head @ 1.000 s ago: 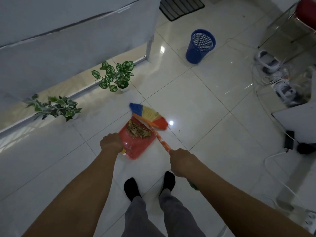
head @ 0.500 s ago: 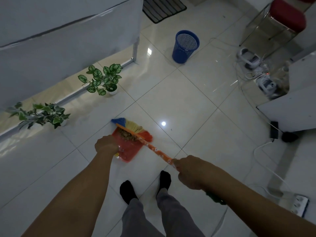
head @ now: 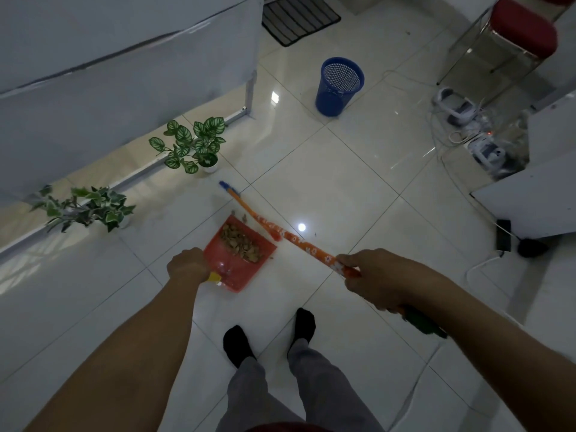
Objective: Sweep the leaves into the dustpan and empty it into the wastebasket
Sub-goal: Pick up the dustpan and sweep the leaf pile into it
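Head view: the left grip curls round the handle of the red dustpan, which sits on the floor with leaves piled inside. The blue wastebasket stands well beyond. The right grip clasps the orange broom by its stick.

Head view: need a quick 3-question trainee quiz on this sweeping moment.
1. True or false: most of the leaves lie in the red dustpan.
2. Fill in: the right hand grips the broom by its ___.
3. What does the left hand grip? A) the broom B) the dustpan's handle C) the leaves

Key: 1 true; 2 handle; 3 B.
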Demonstrator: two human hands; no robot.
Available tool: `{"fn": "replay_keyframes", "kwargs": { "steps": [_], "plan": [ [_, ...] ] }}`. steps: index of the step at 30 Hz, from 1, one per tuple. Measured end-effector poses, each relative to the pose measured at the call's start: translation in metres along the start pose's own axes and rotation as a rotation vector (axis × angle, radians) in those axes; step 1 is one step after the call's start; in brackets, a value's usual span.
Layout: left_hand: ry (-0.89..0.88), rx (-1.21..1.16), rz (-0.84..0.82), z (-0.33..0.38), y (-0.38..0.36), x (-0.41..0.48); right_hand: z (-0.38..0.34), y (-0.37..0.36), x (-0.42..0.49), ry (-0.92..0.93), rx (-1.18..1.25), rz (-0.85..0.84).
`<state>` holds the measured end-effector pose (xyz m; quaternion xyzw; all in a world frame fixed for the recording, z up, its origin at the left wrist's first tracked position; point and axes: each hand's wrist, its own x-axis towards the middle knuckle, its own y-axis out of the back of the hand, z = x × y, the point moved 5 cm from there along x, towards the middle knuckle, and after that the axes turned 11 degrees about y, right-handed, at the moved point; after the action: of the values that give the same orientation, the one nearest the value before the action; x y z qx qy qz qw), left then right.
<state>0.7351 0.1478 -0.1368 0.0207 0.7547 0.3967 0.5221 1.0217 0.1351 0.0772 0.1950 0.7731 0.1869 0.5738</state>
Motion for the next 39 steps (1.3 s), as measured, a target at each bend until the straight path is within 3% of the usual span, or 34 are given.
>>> {"fn": "replay_keyframes", "kwargs": {
  "steps": [10, 16, 20, 30, 39],
  "plan": [
    [0.038, 0.039, 0.005, -0.019, 0.0, -0.007, -0.025, -0.012, 0.069, -0.094, -0.195, 0.141],
    [0.081, -0.002, -0.029, -0.038, 0.005, -0.004, -0.025, -0.028, 0.104, -0.073, -0.178, 0.145],
    [0.073, -0.005, -0.026, -0.043, 0.003, -0.002, -0.029, -0.045, 0.112, -0.05, -0.311, 0.149],
    [0.037, 0.037, -0.023, -0.046, -0.003, -0.001, -0.001, -0.063, 0.081, -0.047, -0.623, 0.068],
    [0.02, 0.086, -0.003, -0.046, -0.006, -0.01, 0.021, -0.082, 0.03, -0.071, -0.556, -0.024]
  ]
}}
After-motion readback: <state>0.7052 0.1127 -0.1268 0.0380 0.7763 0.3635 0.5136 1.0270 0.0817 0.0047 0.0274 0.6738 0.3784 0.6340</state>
